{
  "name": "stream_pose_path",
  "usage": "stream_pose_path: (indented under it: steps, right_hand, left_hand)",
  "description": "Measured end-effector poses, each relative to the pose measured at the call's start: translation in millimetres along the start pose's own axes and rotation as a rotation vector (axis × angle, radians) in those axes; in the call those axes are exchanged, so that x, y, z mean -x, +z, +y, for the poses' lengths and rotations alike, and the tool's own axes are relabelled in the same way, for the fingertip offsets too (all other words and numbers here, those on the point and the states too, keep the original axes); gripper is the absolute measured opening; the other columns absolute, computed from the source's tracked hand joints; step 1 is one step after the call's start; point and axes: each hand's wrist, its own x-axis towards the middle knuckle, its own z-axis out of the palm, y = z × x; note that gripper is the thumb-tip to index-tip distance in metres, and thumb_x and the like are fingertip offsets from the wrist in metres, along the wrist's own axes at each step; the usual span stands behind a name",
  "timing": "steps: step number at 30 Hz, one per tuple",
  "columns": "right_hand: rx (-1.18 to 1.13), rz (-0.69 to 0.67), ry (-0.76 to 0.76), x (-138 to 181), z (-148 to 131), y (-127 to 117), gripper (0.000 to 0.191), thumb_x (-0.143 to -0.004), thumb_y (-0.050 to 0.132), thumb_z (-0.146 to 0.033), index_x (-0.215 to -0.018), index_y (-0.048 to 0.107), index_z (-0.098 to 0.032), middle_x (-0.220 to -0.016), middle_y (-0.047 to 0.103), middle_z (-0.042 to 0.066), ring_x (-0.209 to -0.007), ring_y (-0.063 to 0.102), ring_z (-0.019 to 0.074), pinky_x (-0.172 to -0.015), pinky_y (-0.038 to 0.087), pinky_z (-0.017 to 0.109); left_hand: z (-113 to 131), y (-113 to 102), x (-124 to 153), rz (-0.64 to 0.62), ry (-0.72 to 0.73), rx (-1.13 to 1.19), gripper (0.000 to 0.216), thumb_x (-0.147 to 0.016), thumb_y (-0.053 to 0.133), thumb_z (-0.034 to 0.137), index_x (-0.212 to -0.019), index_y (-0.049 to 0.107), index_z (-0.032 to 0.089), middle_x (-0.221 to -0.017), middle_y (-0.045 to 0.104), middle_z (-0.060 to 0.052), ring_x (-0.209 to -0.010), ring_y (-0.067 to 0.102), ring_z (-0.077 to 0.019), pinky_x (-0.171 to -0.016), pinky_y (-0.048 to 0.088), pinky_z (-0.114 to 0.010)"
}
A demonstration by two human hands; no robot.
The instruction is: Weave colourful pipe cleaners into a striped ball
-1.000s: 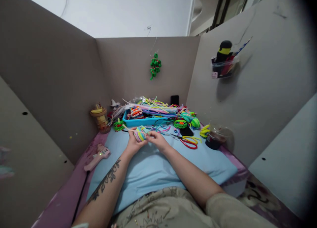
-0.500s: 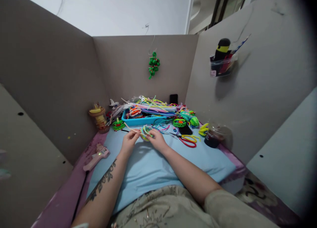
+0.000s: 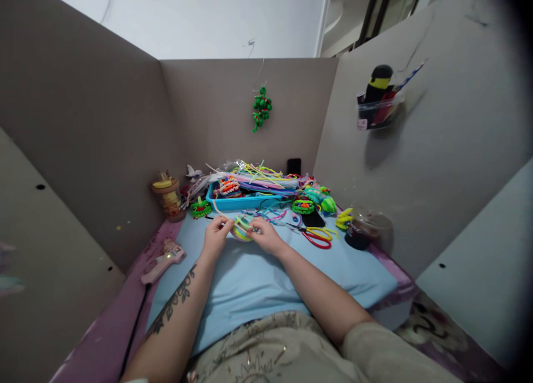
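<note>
Between my hands, above the blue cloth [image 3: 250,283], is a small rounded craft piece [image 3: 241,230] of coiled pipe cleaners in green, yellow and pale tones. My right hand [image 3: 267,236] grips its right side, fingers closed. At its left edge, my left hand [image 3: 216,236] pinches a pale pipe cleaner [image 3: 218,210], whose free end sticks up past the fingers. Whether this pale stem is joined to the piece I cannot tell. Red-and-yellow-handled scissors [image 3: 318,237] lie to the right of my right hand.
A blue tray [image 3: 245,203] heaped with pipe cleaners [image 3: 266,177] stands behind my hands. Finished-looking green figures [image 3: 200,207] sit around it. At left lies a pink glue gun [image 3: 164,263] with a cord; at right, a dark lidded cup [image 3: 358,234]. Grey panels [image 3: 245,105] enclose the table.
The pale pipe cleaner's free end now bends upward instead of slanting. The craft piece has turned between my fingers and sits a little lower. My view has shifted slightly.
</note>
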Motion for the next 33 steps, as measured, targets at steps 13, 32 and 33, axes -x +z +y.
stream_pose_path:
  steps: [13,32,33]
  right_hand:
    - [0.028,-0.061,-0.058,2.3,3.5,-5.4,0.008,-0.076,0.057,-0.021,-0.068,0.060,-0.018,-0.075,0.059,0.003,-0.077,0.052,0.0171,-0.079,0.039,0.032]
    - [-0.121,-0.032,0.005,0.8,2.9,-7.8,0.008,-0.074,0.058,-0.025,-0.071,0.059,-0.017,-0.081,0.056,0.004,-0.080,0.053,0.0175,-0.076,0.042,0.031]
    - [-0.146,-0.022,0.016,0.5,3.9,-8.3,0.009,-0.073,0.059,-0.026,-0.070,0.059,-0.017,-0.081,0.055,0.004,-0.080,0.052,0.0173,-0.075,0.042,0.031]
  left_hand:
    - [7.0,-4.8,-0.3,-0.121,-0.109,0.081,0.019,-0.067,0.067,0.034,-0.065,0.065,0.016,-0.069,0.059,-0.001,-0.072,0.053,-0.0149,-0.071,0.040,-0.025]
    - [18.0,2.8,6.1,-0.270,-0.338,0.130,0.021,-0.066,0.063,0.035,-0.061,0.060,0.015,-0.052,0.052,0.002,-0.052,0.044,-0.0115,-0.050,0.032,-0.023]
    - [19.0,2.8,6.5,-0.290,-0.331,0.126,0.022,-0.067,0.063,0.037,-0.060,0.058,0.016,-0.051,0.050,0.003,-0.051,0.042,-0.0106,-0.050,0.031,-0.023]
